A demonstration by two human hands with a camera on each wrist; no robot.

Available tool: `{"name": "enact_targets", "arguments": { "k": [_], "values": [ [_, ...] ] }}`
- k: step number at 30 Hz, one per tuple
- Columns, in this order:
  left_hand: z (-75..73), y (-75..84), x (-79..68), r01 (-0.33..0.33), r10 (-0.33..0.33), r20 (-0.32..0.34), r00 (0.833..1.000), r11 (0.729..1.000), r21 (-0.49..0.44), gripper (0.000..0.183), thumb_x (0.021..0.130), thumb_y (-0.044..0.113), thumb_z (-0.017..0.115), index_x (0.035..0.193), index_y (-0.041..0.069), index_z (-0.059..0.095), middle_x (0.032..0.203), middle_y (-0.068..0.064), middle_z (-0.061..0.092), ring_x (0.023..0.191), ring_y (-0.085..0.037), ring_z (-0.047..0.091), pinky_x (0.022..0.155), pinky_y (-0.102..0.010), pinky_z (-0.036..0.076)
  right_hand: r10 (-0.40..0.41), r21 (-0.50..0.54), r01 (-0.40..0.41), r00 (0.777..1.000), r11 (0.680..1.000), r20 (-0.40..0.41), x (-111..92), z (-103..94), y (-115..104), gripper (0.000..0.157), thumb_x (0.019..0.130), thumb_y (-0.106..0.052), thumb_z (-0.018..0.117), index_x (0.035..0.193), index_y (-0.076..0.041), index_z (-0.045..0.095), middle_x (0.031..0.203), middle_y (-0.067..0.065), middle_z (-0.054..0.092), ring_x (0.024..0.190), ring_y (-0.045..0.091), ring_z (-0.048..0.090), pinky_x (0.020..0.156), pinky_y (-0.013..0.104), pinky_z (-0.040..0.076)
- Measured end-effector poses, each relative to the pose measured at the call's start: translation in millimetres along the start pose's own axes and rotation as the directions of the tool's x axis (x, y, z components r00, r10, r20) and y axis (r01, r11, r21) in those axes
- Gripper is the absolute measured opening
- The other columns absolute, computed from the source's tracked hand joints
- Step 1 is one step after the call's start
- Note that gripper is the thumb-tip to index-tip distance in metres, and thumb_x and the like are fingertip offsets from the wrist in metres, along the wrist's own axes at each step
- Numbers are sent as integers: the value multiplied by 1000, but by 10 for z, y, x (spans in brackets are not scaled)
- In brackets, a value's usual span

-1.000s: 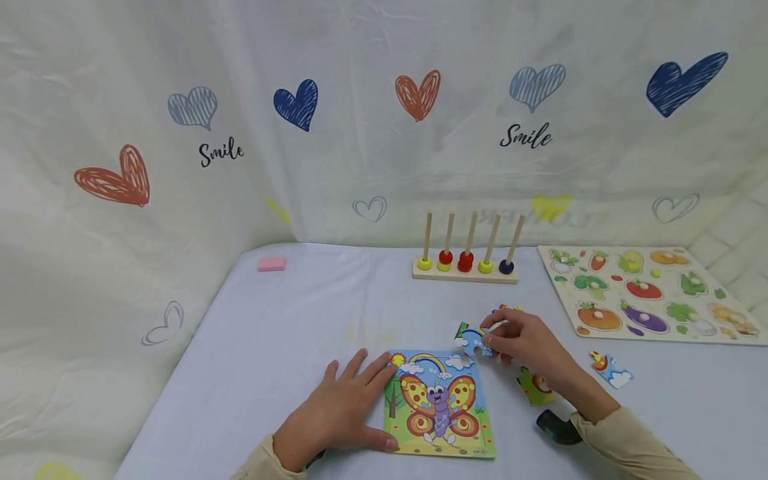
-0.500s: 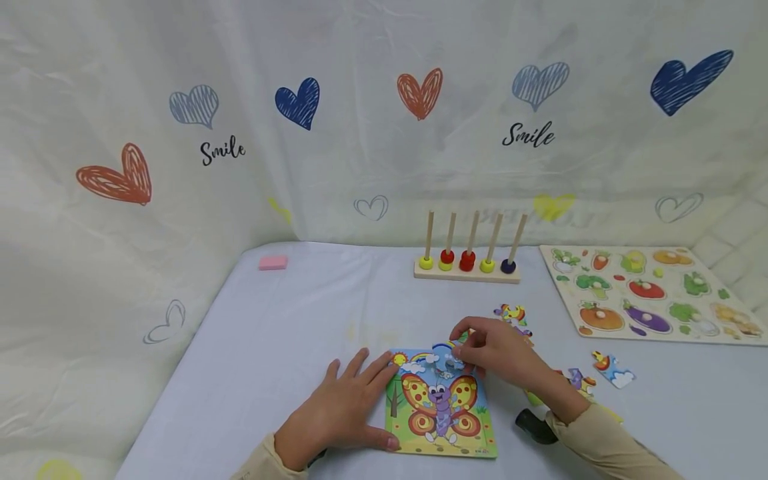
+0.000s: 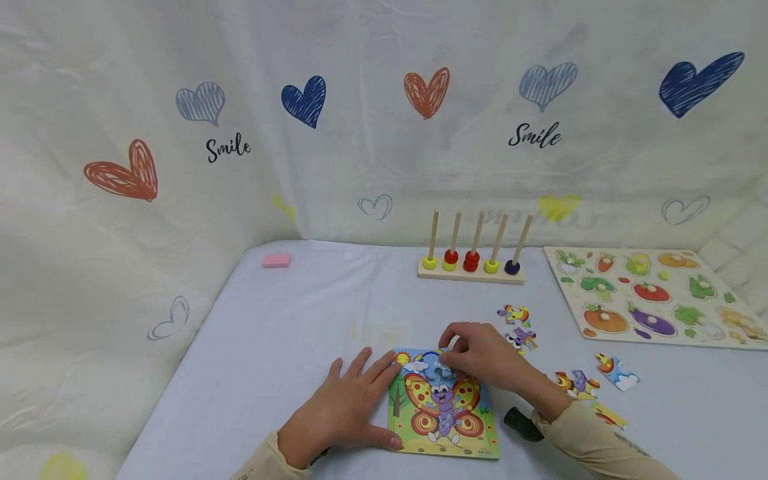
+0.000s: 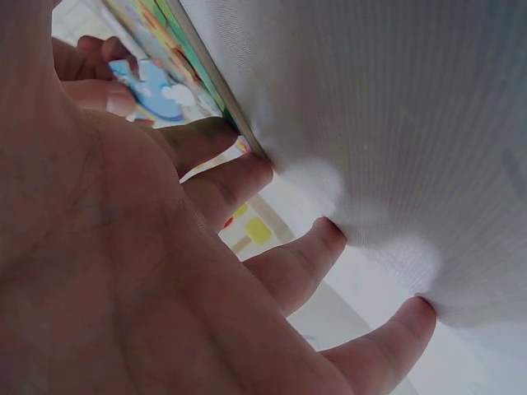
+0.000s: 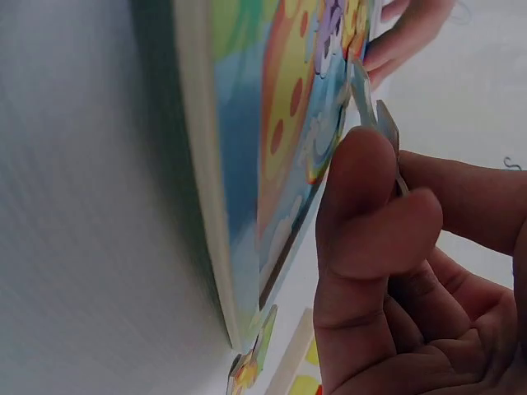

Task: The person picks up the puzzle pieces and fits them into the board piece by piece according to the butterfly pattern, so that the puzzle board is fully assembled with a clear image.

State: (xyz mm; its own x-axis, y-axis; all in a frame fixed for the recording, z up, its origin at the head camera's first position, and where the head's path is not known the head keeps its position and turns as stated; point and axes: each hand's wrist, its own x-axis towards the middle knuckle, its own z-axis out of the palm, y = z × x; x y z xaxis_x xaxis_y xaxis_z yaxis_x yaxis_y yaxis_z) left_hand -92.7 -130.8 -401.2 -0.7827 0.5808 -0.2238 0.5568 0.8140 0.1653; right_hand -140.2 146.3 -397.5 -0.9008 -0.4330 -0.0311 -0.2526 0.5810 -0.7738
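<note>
A square butterfly puzzle board (image 3: 447, 447) lies on the white table. My left hand (image 3: 345, 407) is spread flat at its left side, index finger and thumb touching that edge; in the left wrist view other fingertips (image 4: 331, 233) press on the cloth. Over the top of the board, my right hand (image 3: 489, 357) pinches a sky-blue jigsaw piece (image 3: 431, 368) between thumb and fingers. The left wrist view shows this blue piece (image 4: 152, 89) with a white cloud on it. It stands tilted, close over the board (image 5: 284, 140), in the right wrist view.
Several loose jigsaw pieces (image 3: 579, 385) lie right of the board, partly near my right forearm. Behind stand a wooden peg stand with coloured beads (image 3: 471, 275) and, at the right, a vegetable puzzle board (image 3: 651, 310). A pink block (image 3: 276, 261) lies at the back left.
My right hand has carried the blue jigsaw piece left, from beyond the board's top right corner to over its upper middle. My left hand has stayed in place.
</note>
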Motion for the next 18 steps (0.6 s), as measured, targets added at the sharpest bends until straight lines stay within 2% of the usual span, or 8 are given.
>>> {"name": "enact_targets", "arguments": {
  "k": [4, 10, 18],
  "values": [
    [-5, 13, 8, 2, -2, 9, 1000, 1000, 4, 112, 80, 78, 78, 168, 21, 38, 175, 5, 27, 159, -37, 26, 113, -73, 35, -2, -75, 2, 1000, 997, 3, -1, 22, -22, 9, 98, -15, 77, 101, -11, 70, 73, -6, 66, 66, 16, 60, 59, 30, 52],
    [-11, 22, 4, 3, -3, 9, 1000, 1000, -1, 112, 80, 77, 79, 167, 20, 39, 175, 5, 28, 159, -37, 26, 113, -73, 34, 13, -121, -10, 1000, 993, 25, 6, 43, -42, 11, 98, -18, 78, 100, -12, 70, 73, -4, 61, 62, 15, 55, 54, 29, 48],
    [-16, 19, 0, 8, -9, 12, 1000, 1000, 11, 113, 80, 78, 78, 168, 21, 37, 175, 6, 28, 159, -36, 25, 114, -71, 33, 116, -189, -108, 993, 976, 35, 27, 104, -110, 15, 98, -17, 80, 98, -12, 66, 73, -2, 59, 59, 16, 53, 54, 31, 43]
  ]
}}
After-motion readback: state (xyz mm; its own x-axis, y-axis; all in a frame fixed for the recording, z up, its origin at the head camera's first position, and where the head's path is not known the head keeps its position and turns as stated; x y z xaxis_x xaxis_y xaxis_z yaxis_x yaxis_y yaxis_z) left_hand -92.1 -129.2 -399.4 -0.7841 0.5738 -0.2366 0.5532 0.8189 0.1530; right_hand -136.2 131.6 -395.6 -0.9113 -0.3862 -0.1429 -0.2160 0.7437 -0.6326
